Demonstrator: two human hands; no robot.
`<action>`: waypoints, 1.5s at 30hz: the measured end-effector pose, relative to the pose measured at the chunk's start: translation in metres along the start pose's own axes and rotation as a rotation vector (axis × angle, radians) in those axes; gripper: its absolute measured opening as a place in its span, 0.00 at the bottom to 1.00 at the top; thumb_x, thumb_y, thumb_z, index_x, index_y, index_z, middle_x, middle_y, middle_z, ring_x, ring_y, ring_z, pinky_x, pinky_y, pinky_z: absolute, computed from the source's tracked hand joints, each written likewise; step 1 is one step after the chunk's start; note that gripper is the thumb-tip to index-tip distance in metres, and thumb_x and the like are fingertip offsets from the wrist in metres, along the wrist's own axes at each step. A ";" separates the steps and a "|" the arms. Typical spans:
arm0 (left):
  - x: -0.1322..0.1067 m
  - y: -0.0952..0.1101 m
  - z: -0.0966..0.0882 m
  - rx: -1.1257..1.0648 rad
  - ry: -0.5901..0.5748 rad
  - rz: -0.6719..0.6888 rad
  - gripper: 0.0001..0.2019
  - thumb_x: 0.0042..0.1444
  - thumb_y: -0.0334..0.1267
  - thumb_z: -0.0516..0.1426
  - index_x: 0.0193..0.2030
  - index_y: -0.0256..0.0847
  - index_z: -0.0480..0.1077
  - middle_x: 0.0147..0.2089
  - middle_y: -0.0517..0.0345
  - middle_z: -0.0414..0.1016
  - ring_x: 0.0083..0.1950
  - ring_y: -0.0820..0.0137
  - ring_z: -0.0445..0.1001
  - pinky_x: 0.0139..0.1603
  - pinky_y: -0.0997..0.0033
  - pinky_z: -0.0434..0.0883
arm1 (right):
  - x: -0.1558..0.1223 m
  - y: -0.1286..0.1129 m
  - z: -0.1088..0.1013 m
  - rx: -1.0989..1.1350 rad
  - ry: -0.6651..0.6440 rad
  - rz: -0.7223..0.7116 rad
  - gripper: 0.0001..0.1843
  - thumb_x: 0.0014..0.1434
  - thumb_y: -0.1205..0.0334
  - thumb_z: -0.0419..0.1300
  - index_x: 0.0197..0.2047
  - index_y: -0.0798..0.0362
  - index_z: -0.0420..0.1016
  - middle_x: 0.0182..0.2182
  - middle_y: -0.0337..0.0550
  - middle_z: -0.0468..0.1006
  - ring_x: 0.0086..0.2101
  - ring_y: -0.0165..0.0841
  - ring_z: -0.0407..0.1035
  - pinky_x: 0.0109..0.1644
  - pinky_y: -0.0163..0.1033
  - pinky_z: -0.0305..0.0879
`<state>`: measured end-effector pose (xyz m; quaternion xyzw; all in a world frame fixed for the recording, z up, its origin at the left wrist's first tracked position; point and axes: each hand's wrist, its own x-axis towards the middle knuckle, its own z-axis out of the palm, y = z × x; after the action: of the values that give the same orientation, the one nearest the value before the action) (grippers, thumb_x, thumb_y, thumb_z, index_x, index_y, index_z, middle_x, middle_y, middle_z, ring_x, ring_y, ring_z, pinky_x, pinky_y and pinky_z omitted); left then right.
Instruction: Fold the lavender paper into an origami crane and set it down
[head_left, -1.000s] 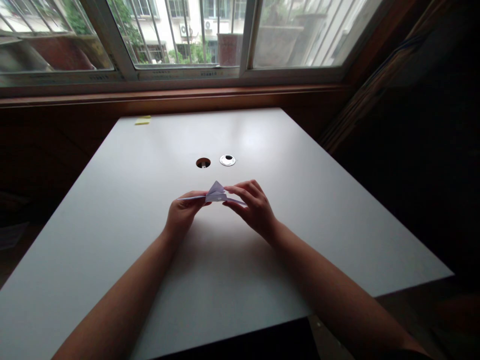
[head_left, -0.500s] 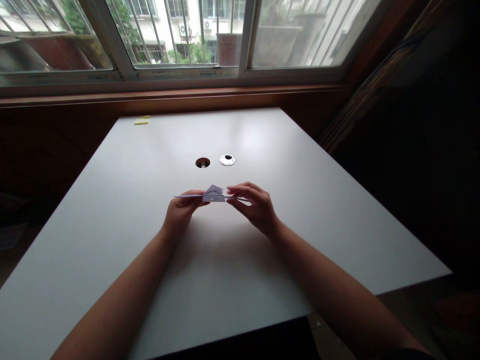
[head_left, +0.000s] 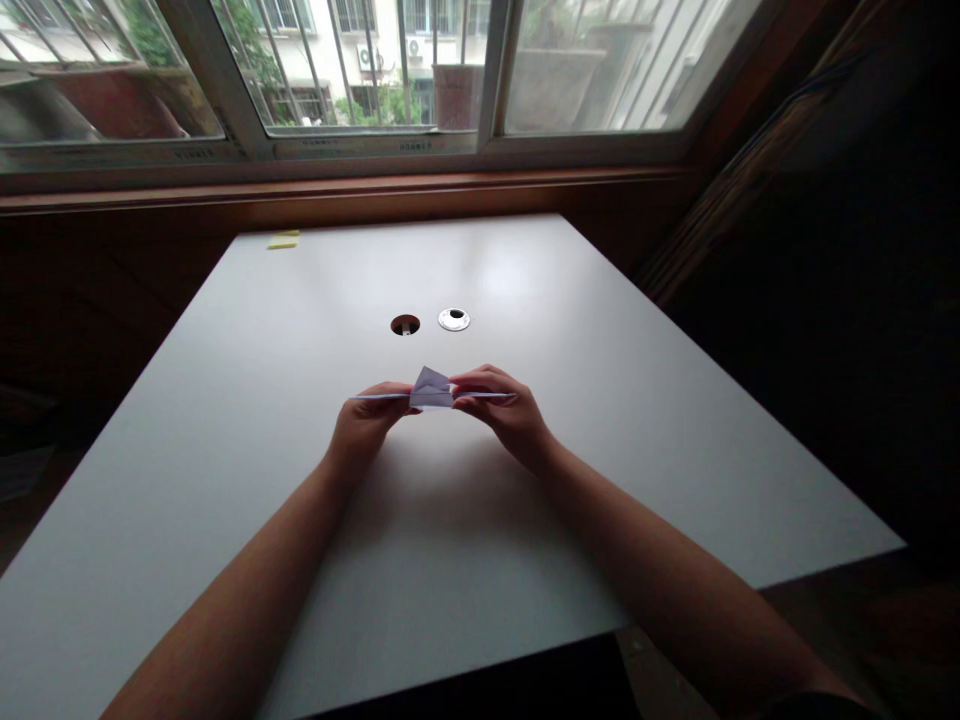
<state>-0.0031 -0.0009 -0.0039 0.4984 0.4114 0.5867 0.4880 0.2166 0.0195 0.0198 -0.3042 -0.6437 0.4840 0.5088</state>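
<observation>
- Basically, both hands meet over the middle of the desk (head_left: 225,430), forearms coming in from the near edge.
- Left hand (head_left: 365,425): fingers curled, thumb and fingertips pinched on the left part of the folded paper (head_left: 433,390). Closed grip.
- Right hand (head_left: 510,415): fingers bent, thumb under and fingers on top, clamped on the right part of the same paper. Closed grip too.
- Folded paper: pale, small and thin, held between the two hands, seen almost edge-on as a flat strip running left to right. A small triangular flap stands up at its middle, between the two sets of fingertips. Left tip sticks out past the left fingers, right tip pokes out past the right fingers.
- Cannot tell whether the paper touches the desk or sits just above it; the hands hide the underside.
- Round cable hole (head_left: 405,324) in the desk, beyond the hands toward the far edge, well apart from the paper.
- White round cap (head_left: 454,319) lies just beside the hole on its right, not touching it.
- Yellow sticky pad (head_left: 283,240) sits at the far left corner of the desk.
- Wooden sill (head_left: 375,190) runs behind the far edge, with a window (head_left: 375,70) above it.
</observation>
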 end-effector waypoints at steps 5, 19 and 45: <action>-0.001 0.001 -0.001 0.061 -0.022 0.049 0.12 0.51 0.42 0.69 0.39 0.39 0.81 0.41 0.50 0.81 0.41 0.63 0.79 0.44 0.65 0.79 | 0.000 -0.001 0.000 -0.036 0.003 -0.004 0.15 0.55 0.50 0.70 0.42 0.48 0.82 0.39 0.42 0.75 0.39 0.33 0.74 0.45 0.40 0.75; -0.010 0.009 0.004 -0.004 -0.078 0.059 0.18 0.57 0.43 0.65 0.52 0.41 0.73 0.48 0.50 0.78 0.49 0.62 0.79 0.54 0.59 0.77 | 0.001 0.007 -0.002 -0.076 0.049 -0.029 0.08 0.58 0.55 0.68 0.39 0.49 0.82 0.38 0.42 0.74 0.38 0.32 0.73 0.43 0.40 0.74; -0.003 0.011 -0.001 0.301 -0.167 0.216 0.08 0.55 0.40 0.67 0.42 0.48 0.81 0.42 0.54 0.72 0.43 0.67 0.74 0.45 0.68 0.72 | 0.002 0.009 -0.003 -0.098 -0.066 -0.101 0.11 0.56 0.51 0.69 0.41 0.44 0.84 0.37 0.42 0.73 0.37 0.33 0.72 0.42 0.41 0.72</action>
<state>-0.0054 -0.0056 0.0066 0.6539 0.3968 0.5241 0.3745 0.2176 0.0248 0.0123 -0.2796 -0.6976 0.4355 0.4954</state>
